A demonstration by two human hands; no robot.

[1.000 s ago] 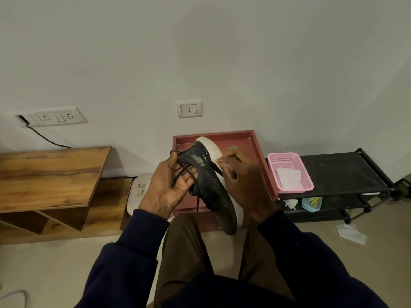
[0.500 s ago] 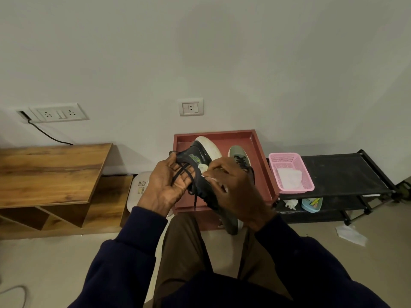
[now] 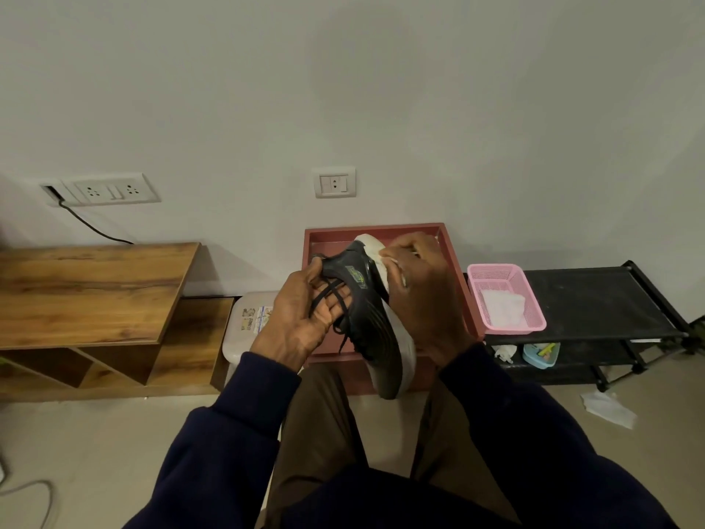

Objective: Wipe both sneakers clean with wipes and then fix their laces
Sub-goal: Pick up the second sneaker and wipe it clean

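The dark low-top sneaker with thick white sole [image 3: 368,299] is held above the red square tray [image 3: 374,227], long axis running far to near. The left hand [image 3: 305,318] grips its laced left side, curled round the black laces [image 3: 327,296]; the right hand [image 3: 423,299] — nearer the sole — pinches a white wipe [image 3: 393,269] against its far end.

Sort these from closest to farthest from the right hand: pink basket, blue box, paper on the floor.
1. Pink basket, on the rack beside the right hand.
2. Blue box, lower down, further right.
3. Paper, on the floor, far right.
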